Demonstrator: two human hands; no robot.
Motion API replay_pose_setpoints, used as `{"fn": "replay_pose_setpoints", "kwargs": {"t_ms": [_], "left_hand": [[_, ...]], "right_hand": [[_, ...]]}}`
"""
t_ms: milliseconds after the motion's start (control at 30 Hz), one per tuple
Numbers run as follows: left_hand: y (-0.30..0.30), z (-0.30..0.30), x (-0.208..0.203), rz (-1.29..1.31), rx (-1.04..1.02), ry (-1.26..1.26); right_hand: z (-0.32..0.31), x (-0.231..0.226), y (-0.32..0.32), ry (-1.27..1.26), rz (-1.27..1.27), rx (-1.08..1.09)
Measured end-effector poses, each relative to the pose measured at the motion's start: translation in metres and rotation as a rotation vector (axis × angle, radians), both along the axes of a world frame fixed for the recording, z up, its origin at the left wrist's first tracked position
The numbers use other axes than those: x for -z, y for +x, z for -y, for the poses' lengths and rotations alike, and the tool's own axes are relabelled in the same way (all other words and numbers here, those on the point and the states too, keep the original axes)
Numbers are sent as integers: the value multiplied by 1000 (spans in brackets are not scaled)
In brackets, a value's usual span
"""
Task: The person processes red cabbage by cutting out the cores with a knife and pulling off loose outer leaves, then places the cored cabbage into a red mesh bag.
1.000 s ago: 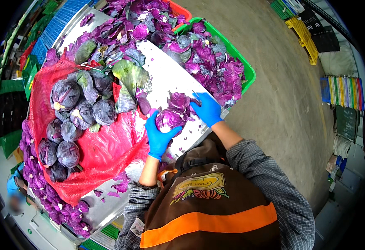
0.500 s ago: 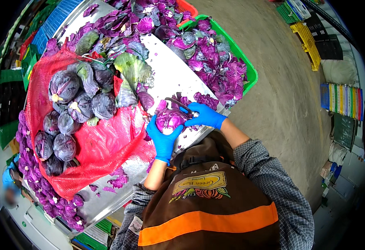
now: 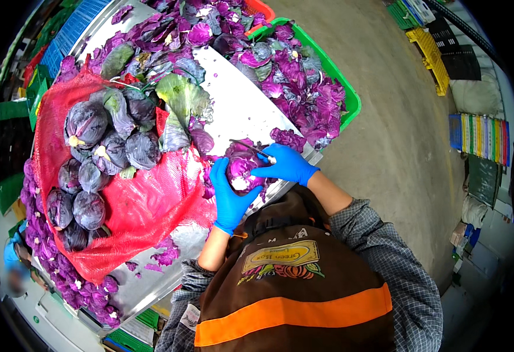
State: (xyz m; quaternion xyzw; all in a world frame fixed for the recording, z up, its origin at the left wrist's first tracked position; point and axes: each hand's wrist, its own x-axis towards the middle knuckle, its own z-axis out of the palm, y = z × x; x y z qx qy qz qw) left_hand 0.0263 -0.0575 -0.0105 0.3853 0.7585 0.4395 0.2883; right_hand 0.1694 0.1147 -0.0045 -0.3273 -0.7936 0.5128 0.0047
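A trimmed red cabbage (image 3: 240,170) rests near the table's front edge, its pale cut stem end facing me. My left hand (image 3: 231,200), in a blue glove, is curved round its left and near side, thumb and fingers gripping it. In my right hand (image 3: 290,165), also gloved in blue, is a slim knife (image 3: 250,147); its thin dark blade points left across the far side of the cabbage. My right fingertips touch the cabbage's right side. Loose purple leaves (image 3: 288,139) lie just beyond my right hand.
Untrimmed red cabbages (image 3: 87,123) sit on a red mesh sack (image 3: 145,205) at left. Trimmed purple heads line the metal table's (image 3: 224,88) left edge. A green crate (image 3: 355,105) full of leaves stands at the far right corner, beside an orange crate (image 3: 261,8). Another person (image 3: 15,255) is at far left.
The cabbage has turned, bringing its pale stem end more toward me. My left hand has opened wider round it. The knife in my right hand now shows more plainly.
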Motion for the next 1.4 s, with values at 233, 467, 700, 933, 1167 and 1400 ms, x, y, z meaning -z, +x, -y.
{"fn": "replay_pose_setpoints", "kwargs": {"t_ms": [233,467,700,933,1167,1400], "left_hand": [[19,0,2,-44,-32,-31],[15,-2,1,-50,14,-9],[10,16,7,-17,89,8],[-4,26,14,145,62,-9],[-9,2,15,116,144,-49],[-18,8,18,354,164,-9]], "right_hand": [[-5,-2,5,67,97,-208],[16,-18,-6,225,210,-67],[11,22,13,15,217,92],[22,18,26,-378,-23,226],[17,39,43,143,205,188],[22,-12,9,258,-87,236]]}}
